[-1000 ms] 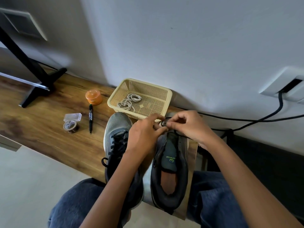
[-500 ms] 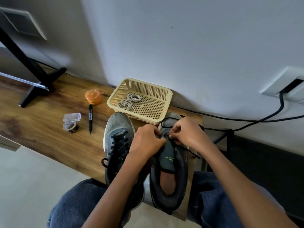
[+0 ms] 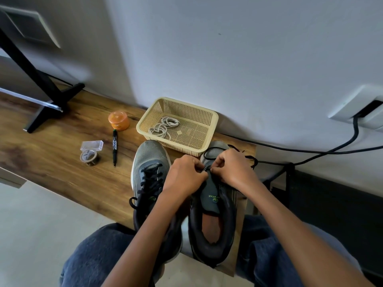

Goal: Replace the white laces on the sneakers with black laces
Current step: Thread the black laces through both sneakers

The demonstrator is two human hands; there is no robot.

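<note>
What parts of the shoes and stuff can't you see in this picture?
Head view only:
- Right sneaker's front eyelets: covered by the left hand and right hand.
- Left sneaker's heel: behind the left forearm.
- Black lace ends: hidden in the fingers.
- Marker print: too small.
- Monitor stand: cut off by the left edge.

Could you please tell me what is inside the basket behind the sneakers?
Coiled white laces lie in the left part of the basket. Its near wall hides part of the floor along that edge; nothing else shows.
</note>
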